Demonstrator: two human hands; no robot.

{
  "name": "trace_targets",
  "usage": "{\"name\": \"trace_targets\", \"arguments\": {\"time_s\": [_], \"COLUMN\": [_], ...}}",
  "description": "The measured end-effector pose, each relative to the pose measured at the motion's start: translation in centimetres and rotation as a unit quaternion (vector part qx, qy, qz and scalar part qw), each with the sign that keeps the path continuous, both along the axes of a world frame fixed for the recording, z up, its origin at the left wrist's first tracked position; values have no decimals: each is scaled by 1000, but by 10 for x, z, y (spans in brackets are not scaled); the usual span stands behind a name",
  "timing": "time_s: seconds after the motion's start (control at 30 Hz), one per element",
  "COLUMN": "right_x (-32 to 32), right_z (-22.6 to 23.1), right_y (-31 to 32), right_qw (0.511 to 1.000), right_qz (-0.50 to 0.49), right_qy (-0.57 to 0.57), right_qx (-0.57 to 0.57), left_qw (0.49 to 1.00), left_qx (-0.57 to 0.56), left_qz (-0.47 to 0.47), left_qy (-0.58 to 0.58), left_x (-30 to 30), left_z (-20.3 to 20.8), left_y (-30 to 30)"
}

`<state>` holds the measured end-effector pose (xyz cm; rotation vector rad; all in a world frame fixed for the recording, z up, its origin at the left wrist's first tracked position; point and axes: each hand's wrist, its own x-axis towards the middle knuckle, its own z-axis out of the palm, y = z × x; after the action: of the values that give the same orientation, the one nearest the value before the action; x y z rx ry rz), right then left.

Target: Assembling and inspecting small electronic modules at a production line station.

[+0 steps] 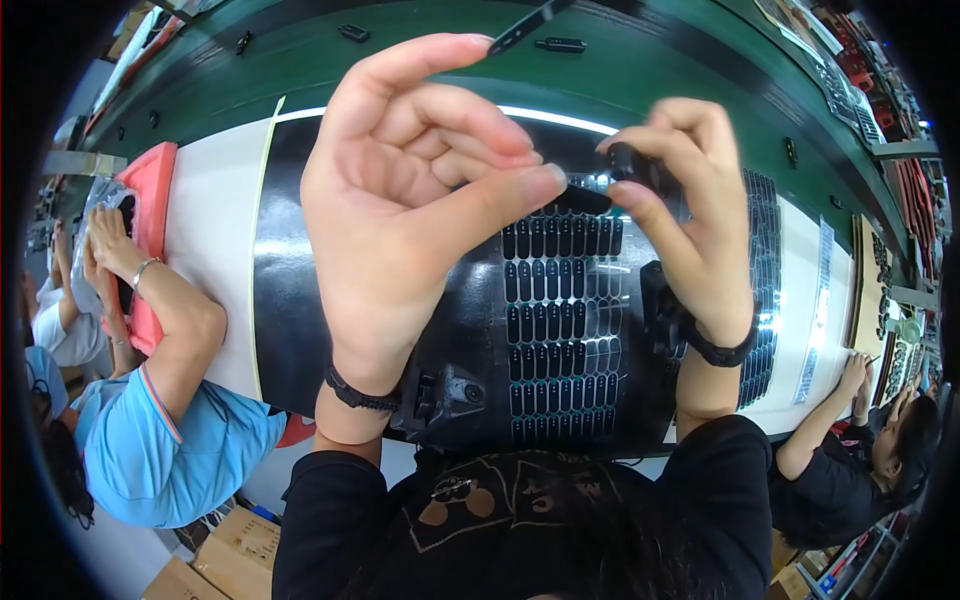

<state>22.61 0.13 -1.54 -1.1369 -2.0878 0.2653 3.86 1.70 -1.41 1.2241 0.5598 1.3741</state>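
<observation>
The left hand (390, 190) is half curled, a slanting black strip (522, 27) meeting its index fingertip, cut off above; whether it is gripped cannot be told. Between the thumb tips a short black bar (585, 199) is seen crosswise. By the pinched right hand (700, 195) a blurred dark piece (630, 165) is held; below, a sticker sheet (604, 290) is partly hidden.

The white bench (213, 235) is partly covered by a black mat (290, 335); a patterned sheet (548, 328) is laid on it.
</observation>
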Motion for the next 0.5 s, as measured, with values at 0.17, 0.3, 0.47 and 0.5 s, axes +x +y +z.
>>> {"name": "trace_targets", "arguments": {"time_s": [0.17,0.3,0.47,0.5], "right_x": [-10,-20,-22,-22], "right_z": [5,2,2,3], "right_y": [-19,-28,-35,-37], "right_qw": [996,976,982,985], "right_qz": [-48,-21,-10,-10], "right_qy": [70,211,188,172], "right_qx": [-30,-55,-33,-17], "left_qw": [999,999,999,999], "left_qx": [-11,-22,-20,-20], "left_qz": [-6,39,41,41], "left_qy": [-43,-22,9,9], "left_x": [2,2,3,3], "left_z": [-1,2,2,3], "left_y": [-7,-16,-19,-21]}}
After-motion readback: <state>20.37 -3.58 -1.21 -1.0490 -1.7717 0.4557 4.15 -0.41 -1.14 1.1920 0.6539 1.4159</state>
